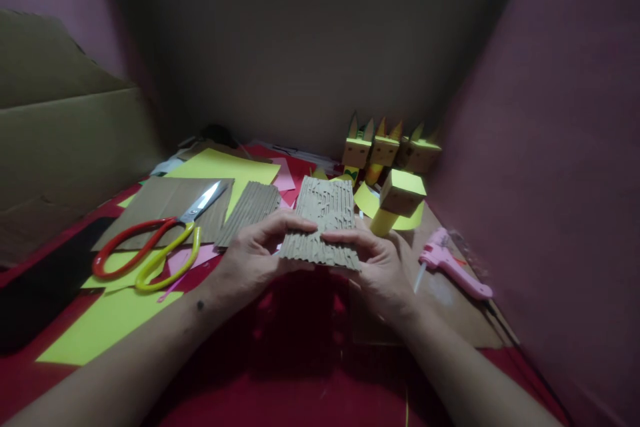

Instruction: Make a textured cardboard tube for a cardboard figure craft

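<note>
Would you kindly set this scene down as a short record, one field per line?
Left hand: grips the left side of a ridged cardboard piece
Right hand: grips the same piece's right side
Second ridged piece: lies beyond the left hand
Scissors: red and yellow handles, left of the left hand
Glue gun: pink, right of the right hand
Box-headed figures: three with pointed tips at the back, one without, nearer
Table cover: red

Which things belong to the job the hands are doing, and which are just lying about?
In the job now: ridged cardboard piece, held by left hand and right hand.
Apparently just about: scissors, pink glue gun, yellow paper, second ridged strip, box-headed figures.
</note>
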### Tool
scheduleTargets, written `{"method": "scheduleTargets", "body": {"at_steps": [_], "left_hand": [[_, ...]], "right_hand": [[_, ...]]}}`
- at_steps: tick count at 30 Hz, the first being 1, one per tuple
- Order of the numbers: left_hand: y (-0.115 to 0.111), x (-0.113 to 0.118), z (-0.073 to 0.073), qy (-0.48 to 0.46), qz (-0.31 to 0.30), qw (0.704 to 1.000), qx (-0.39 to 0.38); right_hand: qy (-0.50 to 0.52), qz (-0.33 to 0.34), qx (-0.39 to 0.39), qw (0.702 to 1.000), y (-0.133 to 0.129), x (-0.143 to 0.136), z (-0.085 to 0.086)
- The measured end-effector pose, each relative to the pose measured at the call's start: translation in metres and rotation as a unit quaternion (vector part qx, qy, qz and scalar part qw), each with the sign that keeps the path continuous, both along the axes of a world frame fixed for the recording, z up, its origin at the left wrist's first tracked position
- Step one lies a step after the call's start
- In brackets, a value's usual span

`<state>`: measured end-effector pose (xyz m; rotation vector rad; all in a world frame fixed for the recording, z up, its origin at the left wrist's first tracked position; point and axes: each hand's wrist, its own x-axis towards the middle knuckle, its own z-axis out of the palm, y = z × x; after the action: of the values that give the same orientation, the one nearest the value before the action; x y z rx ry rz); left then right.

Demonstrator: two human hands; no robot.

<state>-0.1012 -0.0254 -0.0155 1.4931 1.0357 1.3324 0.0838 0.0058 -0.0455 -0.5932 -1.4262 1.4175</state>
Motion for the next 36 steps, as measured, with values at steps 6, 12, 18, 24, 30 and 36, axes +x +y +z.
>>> {"method": "scheduleTargets", "body": {"at_steps": [6,12,18,24,30,36], "left_hand": [[-0.001,-0.003,-0.002,0.045,0.005,0.999,0.022],[0.002,-0.001,-0.009,-0.003,0.055,0.998,-0.012],[0.005,0.005,-0.015,-0.066,0.038,0.996,-0.041],[0.005,0.014,-0.011,-0.04,0.051,0.996,-0.069],[0.005,0.012,-0.015,-0.075,0.035,0.993,-0.085],[0.006,0.01,-0.016,-0.116,-0.019,0.984,-0.13]], "right_hand": [[0.007,0.018,-0.012,1.0,0.0,0.001,0.001],[0.018,-0.022,0.025,0.999,-0.004,-0.005,0.001],[0.002,-0.083,0.045,0.996,-0.002,-0.008,0.002],[-0.082,-0.144,0.052,0.985,-0.005,-0.009,0.003],[-0.049,-0.095,0.03,0.994,-0.001,-0.01,0.003],[-0.082,-0.11,0.116,0.984,0.003,-0.007,0.002]]}}
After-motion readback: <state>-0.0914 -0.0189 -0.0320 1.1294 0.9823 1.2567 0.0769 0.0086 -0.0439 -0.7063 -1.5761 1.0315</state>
